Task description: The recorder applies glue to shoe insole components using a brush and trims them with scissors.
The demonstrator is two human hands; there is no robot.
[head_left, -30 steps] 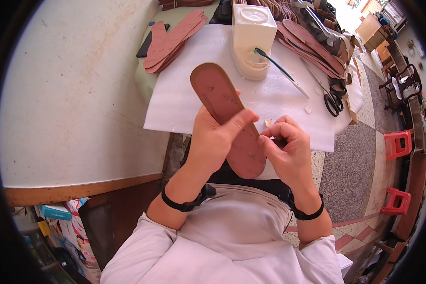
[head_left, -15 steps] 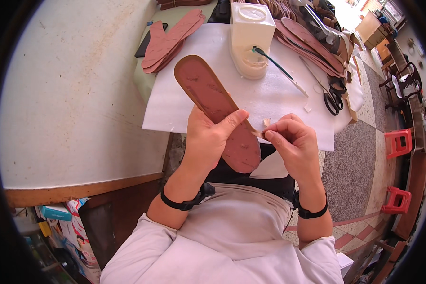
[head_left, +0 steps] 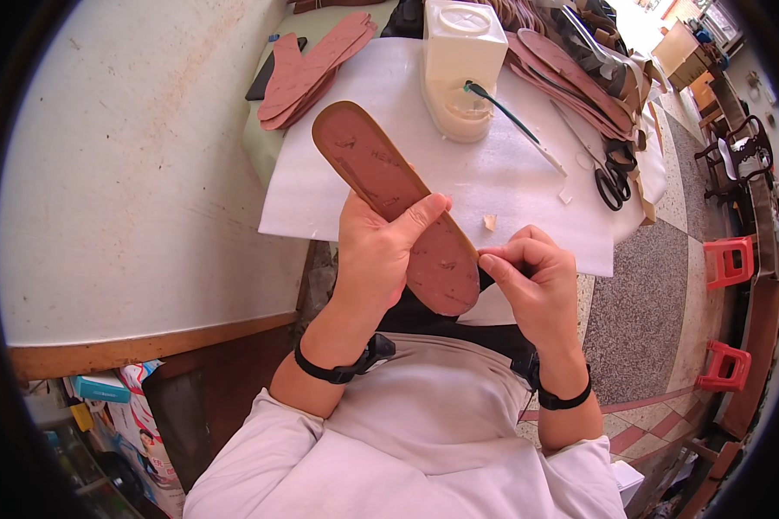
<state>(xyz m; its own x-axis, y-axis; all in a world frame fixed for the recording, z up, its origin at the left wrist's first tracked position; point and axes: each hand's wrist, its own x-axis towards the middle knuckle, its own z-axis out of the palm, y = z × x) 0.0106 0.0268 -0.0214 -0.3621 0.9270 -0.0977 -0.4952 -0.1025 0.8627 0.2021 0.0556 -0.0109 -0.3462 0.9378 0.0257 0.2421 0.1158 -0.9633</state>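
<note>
My left hand [head_left: 374, 246] is wrapped round the middle of a reddish-brown shoe insole [head_left: 446, 264], its thumb lying across the top face. The insole is long and rounded at both ends, with a tan edge and dark marks on its surface. It slants over the near edge of the white sheet. At its right edge, towards the near end, my right hand [head_left: 537, 268] pinches with thumb and forefinger. The fingertips cover what lies between them. A small tan scrap [head_left: 489, 222] lies on the white sheet [head_left: 355, 104] just beyond that hand.
A whitish plastic container [head_left: 466, 52] with a dark green-handled brush [head_left: 511, 121] stands at the back. Scissors with black handles [head_left: 613, 183] lie to its right. Stacks of insoles lie at the back left [head_left: 307, 73] and back right [head_left: 571, 82]. Red stools [head_left: 729, 259] stand at right.
My right fingertips, which held a short tan strip off the insole's edge, have come down close against that edge. The insole has shifted slightly left at its far end.
</note>
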